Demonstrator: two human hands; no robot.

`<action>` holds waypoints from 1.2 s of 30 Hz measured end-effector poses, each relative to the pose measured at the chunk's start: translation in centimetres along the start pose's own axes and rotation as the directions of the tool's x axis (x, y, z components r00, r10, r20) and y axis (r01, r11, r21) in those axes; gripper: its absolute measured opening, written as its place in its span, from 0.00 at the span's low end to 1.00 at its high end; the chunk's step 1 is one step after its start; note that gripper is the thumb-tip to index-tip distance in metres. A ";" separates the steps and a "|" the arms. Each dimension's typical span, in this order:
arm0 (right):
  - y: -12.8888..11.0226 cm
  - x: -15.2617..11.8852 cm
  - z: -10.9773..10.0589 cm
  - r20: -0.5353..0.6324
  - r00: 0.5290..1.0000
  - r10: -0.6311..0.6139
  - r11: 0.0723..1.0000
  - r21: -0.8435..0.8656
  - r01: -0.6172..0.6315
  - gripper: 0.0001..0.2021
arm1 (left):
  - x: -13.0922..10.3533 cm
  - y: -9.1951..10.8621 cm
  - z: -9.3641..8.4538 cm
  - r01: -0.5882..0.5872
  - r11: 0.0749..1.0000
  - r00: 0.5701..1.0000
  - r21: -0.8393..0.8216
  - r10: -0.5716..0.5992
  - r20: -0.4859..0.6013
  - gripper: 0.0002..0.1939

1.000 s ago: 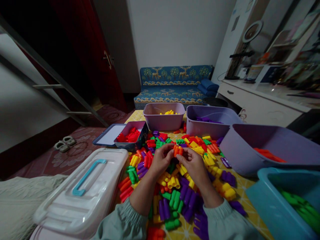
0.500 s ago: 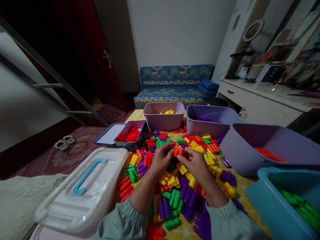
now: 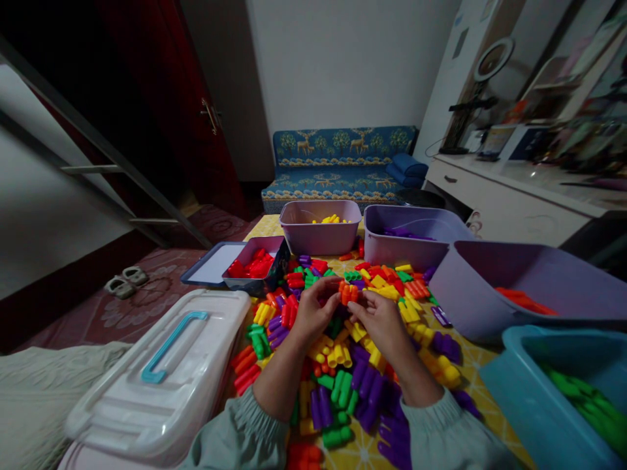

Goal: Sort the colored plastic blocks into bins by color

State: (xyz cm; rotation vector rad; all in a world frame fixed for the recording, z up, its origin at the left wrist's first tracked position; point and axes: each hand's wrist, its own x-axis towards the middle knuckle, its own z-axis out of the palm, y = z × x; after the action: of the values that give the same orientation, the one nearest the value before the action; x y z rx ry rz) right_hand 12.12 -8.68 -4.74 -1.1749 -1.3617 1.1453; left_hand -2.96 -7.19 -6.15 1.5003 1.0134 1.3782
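- We are facing a pale wall [image 3: 343, 65], shadow darkening its left part.
- In front of it, a blue sofa [image 3: 337, 176] is standing, deer and trees patterning its back, blue cushions [image 3: 408, 170] lying at its right end.
- On our left, a dark red door [image 3: 181, 91] is standing near a ladder [image 3: 91, 169], and shoes [image 3: 119, 287] are resting on the reddish patterned floor [image 3: 164, 281].
- On our right, a ring light [image 3: 509, 47] is rising above a white dresser [image 3: 509, 199].
- Dim light is leaving our upper left nearly black.

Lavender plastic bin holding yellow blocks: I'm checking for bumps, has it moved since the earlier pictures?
No; the bin keeps its place against the blue deer-patterned fabric sofa.
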 end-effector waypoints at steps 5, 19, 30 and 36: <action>-0.2 0.2 -0.9 0.079 0.994 0.081 0.996 -0.044 -0.077 0.10 | 0.0 -0.1 0.1 0.014 1.000 1.000 0.018 -0.014 0.013 0.19; -2.2 0.0 -2.5 -0.111 0.994 0.017 0.998 -0.059 -0.024 0.15 | 0.0 -0.4 0.1 0.015 0.999 0.999 0.033 -0.016 0.043 0.18; -5.2 0.3 -7.2 -0.726 0.679 0.107 0.715 0.531 0.455 0.08 | 0.1 -0.5 0.1 0.004 0.998 0.999 0.068 -0.007 0.042 0.18; -5.6 0.2 -7.8 -0.688 0.694 0.215 0.649 0.631 0.425 0.13 | 0.0 -0.2 0.1 0.004 0.997 0.999 0.079 -0.007 0.046 0.17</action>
State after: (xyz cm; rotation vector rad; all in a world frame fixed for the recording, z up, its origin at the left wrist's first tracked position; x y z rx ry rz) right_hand 19.44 -8.57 1.55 -0.7218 -0.2293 0.8463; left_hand -2.84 -7.11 -6.30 1.5792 1.0532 1.3070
